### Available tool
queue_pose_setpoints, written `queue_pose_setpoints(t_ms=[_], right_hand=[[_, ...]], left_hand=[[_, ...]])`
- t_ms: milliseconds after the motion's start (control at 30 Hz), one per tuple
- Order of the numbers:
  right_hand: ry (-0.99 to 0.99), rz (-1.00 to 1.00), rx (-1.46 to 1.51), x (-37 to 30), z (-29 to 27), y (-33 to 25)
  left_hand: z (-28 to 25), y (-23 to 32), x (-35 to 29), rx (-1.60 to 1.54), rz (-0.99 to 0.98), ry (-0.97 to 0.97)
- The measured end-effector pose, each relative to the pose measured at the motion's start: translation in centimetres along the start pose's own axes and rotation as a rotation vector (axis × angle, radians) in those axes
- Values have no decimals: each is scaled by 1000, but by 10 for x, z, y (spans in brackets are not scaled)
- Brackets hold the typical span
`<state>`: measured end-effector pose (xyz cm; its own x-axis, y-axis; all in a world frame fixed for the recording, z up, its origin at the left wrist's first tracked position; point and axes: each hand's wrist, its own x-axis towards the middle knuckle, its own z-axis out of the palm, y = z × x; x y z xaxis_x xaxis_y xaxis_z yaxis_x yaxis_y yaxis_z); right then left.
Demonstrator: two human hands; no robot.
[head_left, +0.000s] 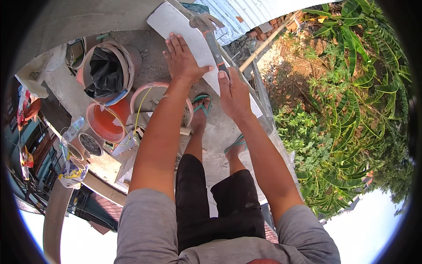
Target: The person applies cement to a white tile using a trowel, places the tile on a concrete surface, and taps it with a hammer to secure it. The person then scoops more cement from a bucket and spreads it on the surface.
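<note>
"Grey shirt [147,224] sits closest to the camera, with black shorts [191,193] past it. What are the hands doing?"

"Right hand [234,94] is closed around the handle of a hammer [213,46], thumb lying along it. The hammer's head points away from the body."

"And the left?"

"Left hand [182,59] is open, palm down, fingers spread at the left edge of a long white board [173,20]."

"Where does that board lie?"

"Ahead of the feet, slanting from the top middle down to the right. The hammer is over it; I can't tell whether they touch."

"Anything around?"

"On the left, a tall bucket [126,66] with black plastic [104,72] in it, and an orange bucket [103,118] just beside that. Green sandals [209,104] on the concrete floor [217,132], leafy plants [351,101] off to the right."
</note>
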<state>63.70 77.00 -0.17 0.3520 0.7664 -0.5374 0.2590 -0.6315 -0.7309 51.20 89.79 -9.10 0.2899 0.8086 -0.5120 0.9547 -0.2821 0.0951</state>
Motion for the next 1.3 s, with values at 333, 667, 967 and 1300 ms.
queue_pose_setpoints(t_ms=[333, 667, 967, 1300], right_hand=[[110, 312, 77, -198, -5, 114], [90, 322, -81, -188, 1, 146], [151, 884, 977, -293, 10, 132], [416, 1058, 1719, -224, 16, 168]], left_hand=[[17, -5, 8, 127, 45, 52], [21, -12, 15, 220, 58, 27], [25, -20, 23, 217, 91, 30], [26, -27, 27, 218, 114, 31]])
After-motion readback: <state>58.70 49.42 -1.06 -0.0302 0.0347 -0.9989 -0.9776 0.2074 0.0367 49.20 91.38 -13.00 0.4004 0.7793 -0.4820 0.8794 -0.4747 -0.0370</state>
